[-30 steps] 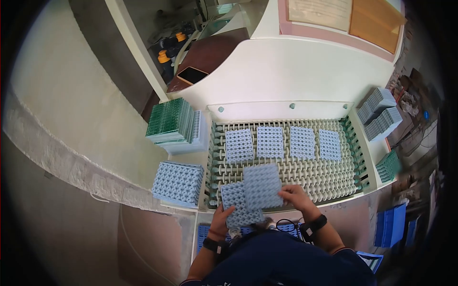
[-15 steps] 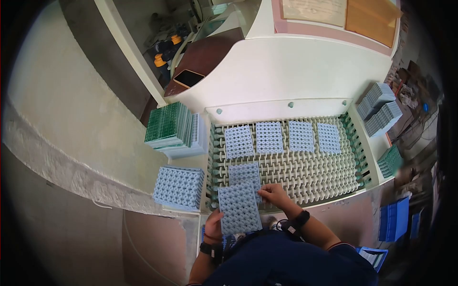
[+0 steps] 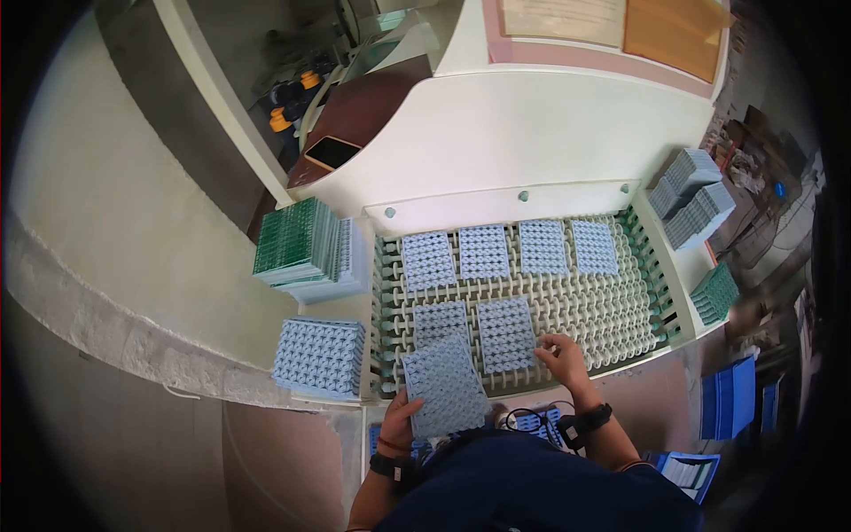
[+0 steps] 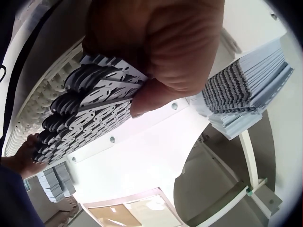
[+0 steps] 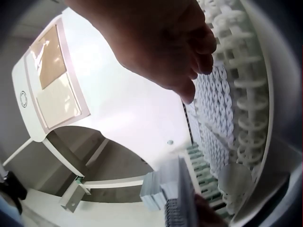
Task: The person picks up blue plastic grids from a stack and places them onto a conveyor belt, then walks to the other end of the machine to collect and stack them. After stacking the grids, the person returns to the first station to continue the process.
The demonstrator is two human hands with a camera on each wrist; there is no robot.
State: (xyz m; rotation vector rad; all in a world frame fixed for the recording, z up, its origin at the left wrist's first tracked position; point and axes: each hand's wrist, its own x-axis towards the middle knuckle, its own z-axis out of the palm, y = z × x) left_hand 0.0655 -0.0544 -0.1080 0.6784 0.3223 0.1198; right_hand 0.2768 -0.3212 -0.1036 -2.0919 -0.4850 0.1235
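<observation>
My left hand (image 3: 401, 420) grips a stack of light blue lattice panels (image 3: 445, 387) over the front edge of the roller bed; several layers show in the left wrist view (image 4: 90, 106), the thumb on one face. My right hand (image 3: 566, 362) is beside the right edge of a panel (image 3: 506, 335) lying flat on the rollers. In the right wrist view its bent fingers (image 5: 201, 59) hold nothing visible. Another panel (image 3: 440, 319) lies left of that one, partly covered by the held stack. Four panels, one here (image 3: 427, 260), form a row behind.
Green panels (image 3: 297, 239) and a blue stack (image 3: 317, 356) stand left of the bed (image 3: 603, 315). Grey-blue stacks (image 3: 698, 215) and a green one (image 3: 714, 294) stand on the right. A phone (image 3: 333, 153) lies on the brown shelf behind. Blue crates (image 3: 729, 399) are at the lower right.
A second panel now lies in the front row, right of the first. My right hand has moved right, away from the held stack, and the left still holds the stack. The head view has shifted slightly.
</observation>
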